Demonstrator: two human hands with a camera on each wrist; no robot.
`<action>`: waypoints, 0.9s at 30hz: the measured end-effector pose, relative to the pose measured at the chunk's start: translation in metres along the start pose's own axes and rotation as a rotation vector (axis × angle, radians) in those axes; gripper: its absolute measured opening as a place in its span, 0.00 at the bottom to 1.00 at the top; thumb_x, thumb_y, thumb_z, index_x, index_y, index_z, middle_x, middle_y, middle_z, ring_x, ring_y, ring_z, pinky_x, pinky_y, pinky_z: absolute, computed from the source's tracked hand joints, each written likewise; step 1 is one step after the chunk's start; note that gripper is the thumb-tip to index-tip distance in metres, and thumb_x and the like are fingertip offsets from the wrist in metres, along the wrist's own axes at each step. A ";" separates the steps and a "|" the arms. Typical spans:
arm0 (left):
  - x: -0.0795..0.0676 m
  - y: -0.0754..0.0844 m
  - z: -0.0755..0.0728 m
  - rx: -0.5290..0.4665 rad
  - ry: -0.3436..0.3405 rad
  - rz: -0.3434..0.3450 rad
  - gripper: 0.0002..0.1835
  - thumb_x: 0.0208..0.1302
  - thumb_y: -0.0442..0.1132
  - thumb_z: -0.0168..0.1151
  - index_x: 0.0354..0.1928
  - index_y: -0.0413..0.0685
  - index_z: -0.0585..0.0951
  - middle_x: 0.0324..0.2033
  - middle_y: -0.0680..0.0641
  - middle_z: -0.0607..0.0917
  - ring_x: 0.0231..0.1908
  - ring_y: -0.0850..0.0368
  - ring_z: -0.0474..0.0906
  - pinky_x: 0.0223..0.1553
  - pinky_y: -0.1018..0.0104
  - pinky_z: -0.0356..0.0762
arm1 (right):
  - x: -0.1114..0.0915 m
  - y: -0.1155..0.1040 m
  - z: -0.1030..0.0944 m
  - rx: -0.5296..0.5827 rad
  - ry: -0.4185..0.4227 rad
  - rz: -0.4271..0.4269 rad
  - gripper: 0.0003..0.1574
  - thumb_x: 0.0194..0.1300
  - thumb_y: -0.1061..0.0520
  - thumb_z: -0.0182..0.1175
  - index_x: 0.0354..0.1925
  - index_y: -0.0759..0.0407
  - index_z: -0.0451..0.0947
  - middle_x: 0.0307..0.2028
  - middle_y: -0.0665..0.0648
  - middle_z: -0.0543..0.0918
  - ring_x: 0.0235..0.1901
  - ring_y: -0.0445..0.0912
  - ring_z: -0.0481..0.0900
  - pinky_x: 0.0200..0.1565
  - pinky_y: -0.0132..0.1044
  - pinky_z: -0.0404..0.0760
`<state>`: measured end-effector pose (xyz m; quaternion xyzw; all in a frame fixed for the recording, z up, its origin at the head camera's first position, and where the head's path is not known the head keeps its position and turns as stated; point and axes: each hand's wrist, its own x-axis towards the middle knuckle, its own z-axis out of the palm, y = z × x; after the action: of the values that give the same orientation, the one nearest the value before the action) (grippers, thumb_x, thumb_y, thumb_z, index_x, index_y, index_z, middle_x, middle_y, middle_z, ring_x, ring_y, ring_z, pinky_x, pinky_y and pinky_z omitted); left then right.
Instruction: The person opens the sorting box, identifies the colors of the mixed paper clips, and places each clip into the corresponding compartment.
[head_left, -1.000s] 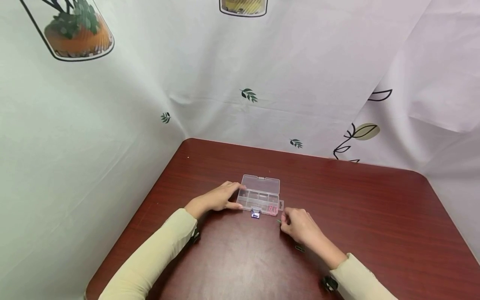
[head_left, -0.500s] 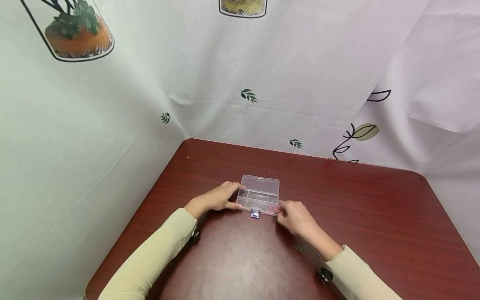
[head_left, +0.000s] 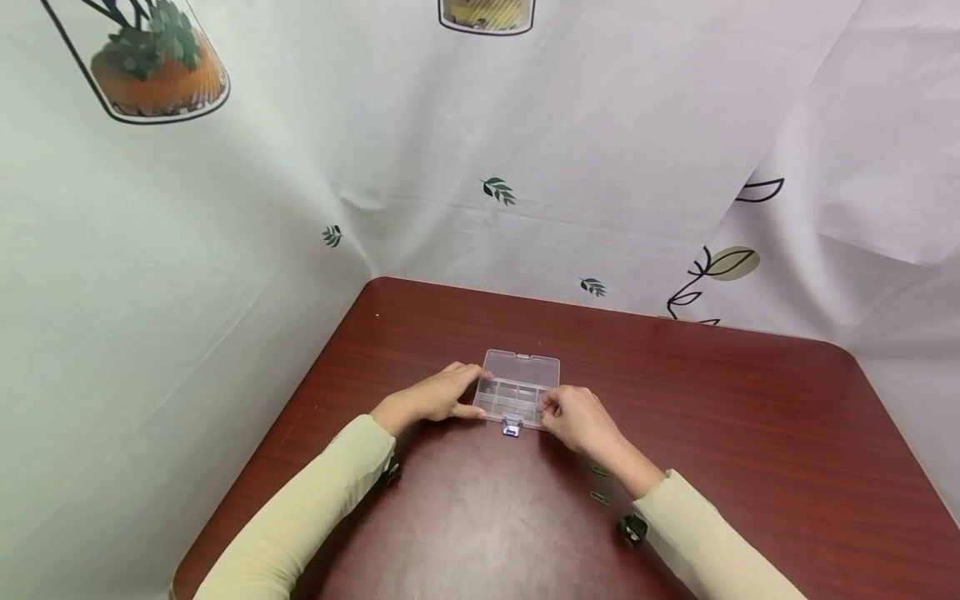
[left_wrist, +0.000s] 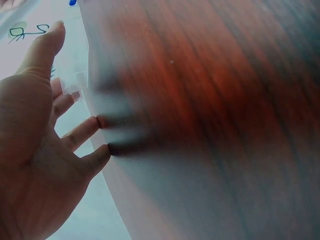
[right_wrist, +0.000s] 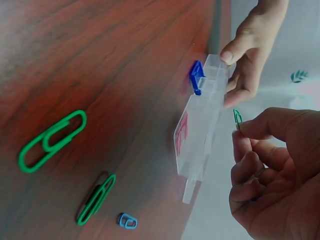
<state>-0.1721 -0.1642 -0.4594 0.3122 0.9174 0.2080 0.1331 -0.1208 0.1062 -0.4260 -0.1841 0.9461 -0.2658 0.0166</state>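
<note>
A clear plastic compartment box [head_left: 504, 411] lies on the table with its lid [head_left: 521, 367] swung up and back. My left hand [head_left: 442, 394] holds the box's left end, thumb at the front corner and fingers behind. In the right wrist view, my right hand [right_wrist: 272, 170] pinches a green paper clip [right_wrist: 237, 118] between thumb and forefinger. That hand is over the box's right end in the head view, hiding some compartments. Pink paper clips [right_wrist: 181, 134] show through the box wall. A blue latch [right_wrist: 197, 77] hangs at the box's front.
Two more green paper clips [right_wrist: 52, 141] lie on the brown table [head_left: 465, 517] near my right forearm, with a small blue clip [right_wrist: 127, 221] close by. White patterned cloth [head_left: 420, 167] hangs behind the table and along its left side.
My right hand has moved left and away from me, from beside the box to over its right compartments, with the green paper clip. The left hand and the box stay put.
</note>
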 end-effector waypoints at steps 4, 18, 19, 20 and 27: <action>0.000 0.000 0.000 0.000 0.007 0.002 0.34 0.67 0.53 0.68 0.69 0.48 0.69 0.64 0.47 0.75 0.66 0.48 0.66 0.67 0.53 0.67 | 0.006 -0.003 0.001 0.006 -0.011 0.013 0.07 0.57 0.65 0.63 0.30 0.54 0.84 0.25 0.46 0.79 0.26 0.42 0.72 0.32 0.35 0.72; 0.000 0.001 0.000 -0.004 0.008 0.006 0.34 0.67 0.52 0.68 0.69 0.47 0.69 0.64 0.46 0.76 0.66 0.48 0.67 0.67 0.53 0.67 | 0.023 -0.004 0.006 -0.007 -0.031 0.017 0.07 0.58 0.64 0.63 0.32 0.54 0.86 0.26 0.46 0.81 0.26 0.41 0.74 0.34 0.37 0.75; 0.000 0.001 0.000 -0.005 0.008 0.007 0.34 0.67 0.52 0.68 0.69 0.47 0.69 0.64 0.46 0.76 0.66 0.47 0.67 0.67 0.53 0.67 | 0.023 -0.004 0.006 -0.007 -0.034 0.020 0.06 0.58 0.63 0.64 0.32 0.53 0.86 0.26 0.46 0.82 0.27 0.40 0.75 0.34 0.37 0.76; 0.000 0.001 0.000 -0.007 0.008 0.006 0.34 0.67 0.52 0.68 0.69 0.47 0.69 0.64 0.46 0.76 0.66 0.47 0.67 0.67 0.53 0.67 | 0.023 -0.004 0.005 -0.009 -0.036 0.021 0.06 0.59 0.63 0.64 0.32 0.53 0.86 0.26 0.46 0.82 0.27 0.40 0.75 0.34 0.38 0.76; -0.001 0.001 -0.001 -0.014 0.000 -0.016 0.34 0.67 0.53 0.68 0.69 0.49 0.69 0.64 0.47 0.75 0.67 0.48 0.66 0.67 0.53 0.67 | 0.021 -0.002 0.000 -0.002 -0.056 0.037 0.05 0.60 0.62 0.63 0.32 0.53 0.85 0.26 0.46 0.81 0.28 0.41 0.74 0.35 0.37 0.75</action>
<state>-0.1713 -0.1643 -0.4581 0.3040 0.9183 0.2134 0.1367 -0.1394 0.0974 -0.4241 -0.1740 0.9488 -0.2592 0.0476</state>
